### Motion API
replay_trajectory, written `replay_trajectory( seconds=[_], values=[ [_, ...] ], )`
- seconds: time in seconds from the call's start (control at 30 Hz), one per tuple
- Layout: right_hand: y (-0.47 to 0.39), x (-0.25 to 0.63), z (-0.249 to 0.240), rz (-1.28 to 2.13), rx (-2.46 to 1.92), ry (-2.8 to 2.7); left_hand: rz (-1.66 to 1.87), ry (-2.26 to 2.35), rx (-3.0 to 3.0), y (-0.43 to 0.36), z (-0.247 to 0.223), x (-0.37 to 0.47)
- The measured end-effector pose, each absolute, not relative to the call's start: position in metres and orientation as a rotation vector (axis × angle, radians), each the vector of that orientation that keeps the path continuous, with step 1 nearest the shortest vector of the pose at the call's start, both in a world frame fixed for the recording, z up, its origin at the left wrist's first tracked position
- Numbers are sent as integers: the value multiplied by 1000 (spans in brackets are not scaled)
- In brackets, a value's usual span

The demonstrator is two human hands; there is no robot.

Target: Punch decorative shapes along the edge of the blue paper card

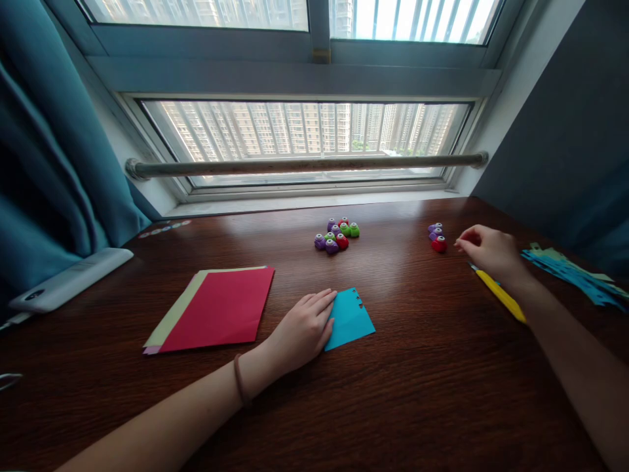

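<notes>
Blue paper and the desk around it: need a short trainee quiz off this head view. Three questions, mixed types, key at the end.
1. Multiple choice. What does the left hand rest on?
a) the yellow tool
b) the blue paper
c) the curtain

2. True or false: the red sheet lies on top of the paper stack.

3. Short answer. Which colors show in the small cluster near the right hand?

Key: 1 b; 2 true; 3 purple and red.
</notes>
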State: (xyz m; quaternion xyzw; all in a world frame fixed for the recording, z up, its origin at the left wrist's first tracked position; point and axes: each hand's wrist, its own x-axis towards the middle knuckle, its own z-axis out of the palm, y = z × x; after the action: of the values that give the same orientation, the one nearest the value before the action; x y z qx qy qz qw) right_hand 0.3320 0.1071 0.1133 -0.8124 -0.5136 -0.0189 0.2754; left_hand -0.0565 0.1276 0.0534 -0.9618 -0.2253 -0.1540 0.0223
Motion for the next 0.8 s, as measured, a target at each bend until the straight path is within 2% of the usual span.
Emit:
replay_trajectory(
  seconds=[0.3,0.8],
  values=[
    [82,415,124,-539,-2524,-1070,-503,-712,-2987,127,54,-57],
    [78,423,117,-734,-2484,-949,-480,-733,-2991,125,55,-56]
  ],
)
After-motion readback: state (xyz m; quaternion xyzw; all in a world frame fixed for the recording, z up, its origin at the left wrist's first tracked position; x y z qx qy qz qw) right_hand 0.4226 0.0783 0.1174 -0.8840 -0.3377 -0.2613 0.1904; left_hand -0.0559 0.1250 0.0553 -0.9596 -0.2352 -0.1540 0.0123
